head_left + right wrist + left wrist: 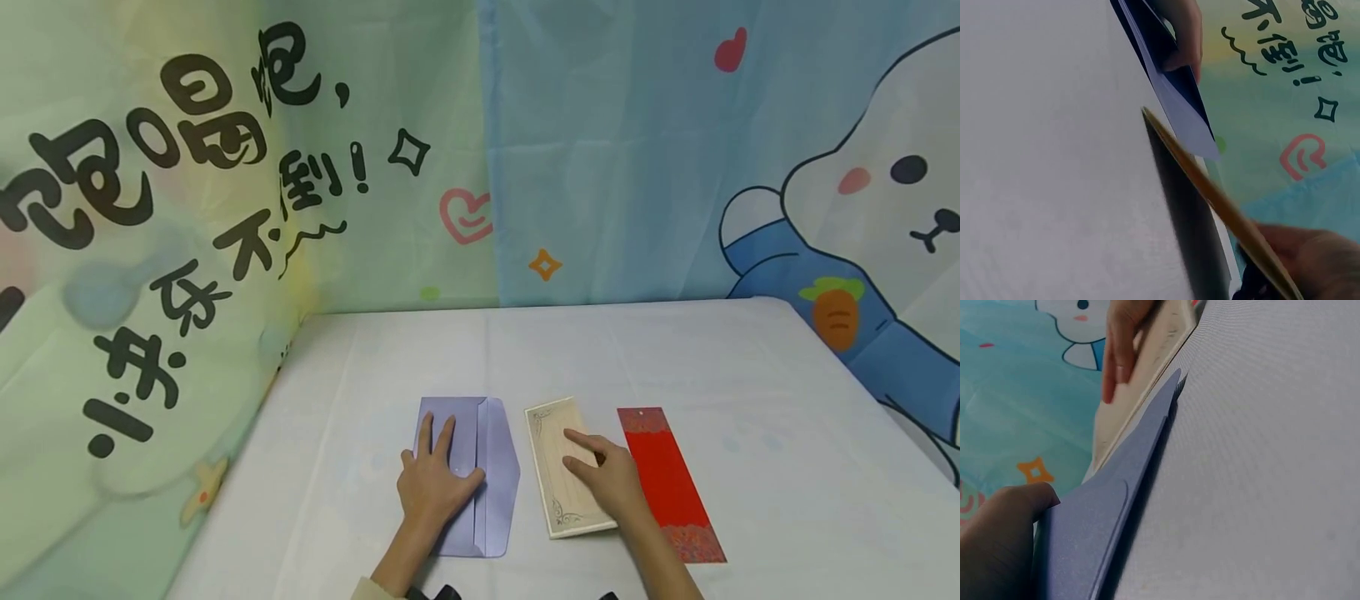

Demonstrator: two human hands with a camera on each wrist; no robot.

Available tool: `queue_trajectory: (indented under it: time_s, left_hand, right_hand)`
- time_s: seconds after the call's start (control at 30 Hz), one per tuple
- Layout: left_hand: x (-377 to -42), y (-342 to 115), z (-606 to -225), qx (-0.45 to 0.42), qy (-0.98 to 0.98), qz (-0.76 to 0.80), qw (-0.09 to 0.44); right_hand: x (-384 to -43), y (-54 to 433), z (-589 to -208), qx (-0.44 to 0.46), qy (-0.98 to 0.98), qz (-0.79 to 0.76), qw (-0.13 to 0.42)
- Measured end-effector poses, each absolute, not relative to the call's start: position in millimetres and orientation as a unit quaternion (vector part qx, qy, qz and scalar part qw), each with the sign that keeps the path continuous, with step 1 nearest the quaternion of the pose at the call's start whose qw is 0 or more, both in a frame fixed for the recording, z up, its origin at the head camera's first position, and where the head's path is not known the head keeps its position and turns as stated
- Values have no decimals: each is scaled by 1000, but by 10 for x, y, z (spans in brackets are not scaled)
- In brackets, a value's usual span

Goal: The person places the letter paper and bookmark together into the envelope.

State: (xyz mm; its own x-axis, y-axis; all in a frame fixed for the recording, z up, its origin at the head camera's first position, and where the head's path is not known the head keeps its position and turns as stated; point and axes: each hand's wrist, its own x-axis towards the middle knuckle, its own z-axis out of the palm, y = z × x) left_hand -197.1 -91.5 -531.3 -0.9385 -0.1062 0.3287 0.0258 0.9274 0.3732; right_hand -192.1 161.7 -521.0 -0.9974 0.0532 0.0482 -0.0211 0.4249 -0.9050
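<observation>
My left hand [438, 483] rests with spread fingers on a lavender envelope [495, 508], whose pointed flap [501, 467] faces right. In the left wrist view the thumb [1032, 500] lies along the edge of this envelope [1097, 512]. To the right, a cream rectangular card or packet [551, 475] with dark corner ornaments lies at a slight slant. My right hand [611, 475] reaches over it, thumb and index finger extended above its face. Seen nearly edge-on in the right wrist view, the cream piece [1222, 206] casts a dark shadow beneath it.
A red strip-like envelope or card [667, 475] with patterned ends lies right of the cream piece, partly behind the right forearm. All rest on a white-covered table [405, 350]. Printed cloth backdrops [600, 167] rise at the back and left.
</observation>
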Motion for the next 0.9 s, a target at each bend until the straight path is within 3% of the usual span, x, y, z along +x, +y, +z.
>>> queue_trajectory:
  time_s: [0.2, 0.43, 0.9]
  left_hand:
    - [-1973, -917, -5310, 18, -965, -188, 180]
    - [-1965, -910, -5294, 13, -965, -188, 181]
    - [-1988, -913, -5289, 16, -970, -173, 169]
  right_hand:
    - [-1923, 1545, -5139, 92, -762, 641, -8]
    - [-1918, 1375, -5181, 209, -727, 648, -86]
    - [-1950, 1155, -5237, 226, -748, 612, -124]
